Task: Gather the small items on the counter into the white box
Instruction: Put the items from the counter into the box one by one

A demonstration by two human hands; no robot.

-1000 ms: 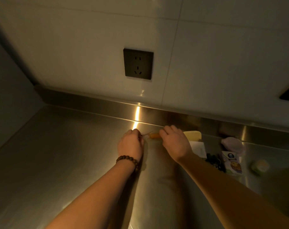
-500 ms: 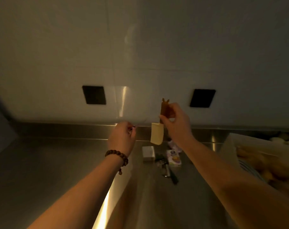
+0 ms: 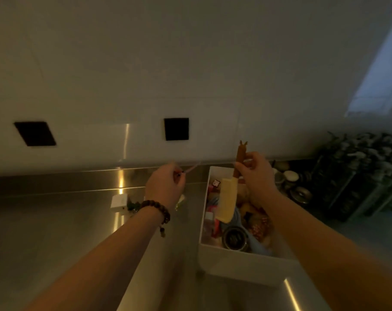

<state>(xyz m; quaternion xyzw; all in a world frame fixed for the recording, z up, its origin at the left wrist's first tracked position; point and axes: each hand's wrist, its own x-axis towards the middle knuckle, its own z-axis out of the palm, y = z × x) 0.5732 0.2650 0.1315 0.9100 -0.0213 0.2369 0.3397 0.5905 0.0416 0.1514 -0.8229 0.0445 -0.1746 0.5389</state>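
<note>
Spatula [image 3: 227, 199] hangs blade-down over the white box [image 3: 244, 258], our right hand [image 3: 256, 176] pinching its brown handle for a drop-in, while our left hand [image 3: 166, 187], left of the box, grips a thin stick [image 3: 191, 169] to go next.

No text, label, brand, number or sign is legible in this view. The round dark tin [image 3: 235, 239] in the white box [image 3: 240, 261] bears pale markings on its lid, too blurred to read. The small white block [image 3: 118, 202] on the table [image 3: 44, 232] shows no readable print.
</note>
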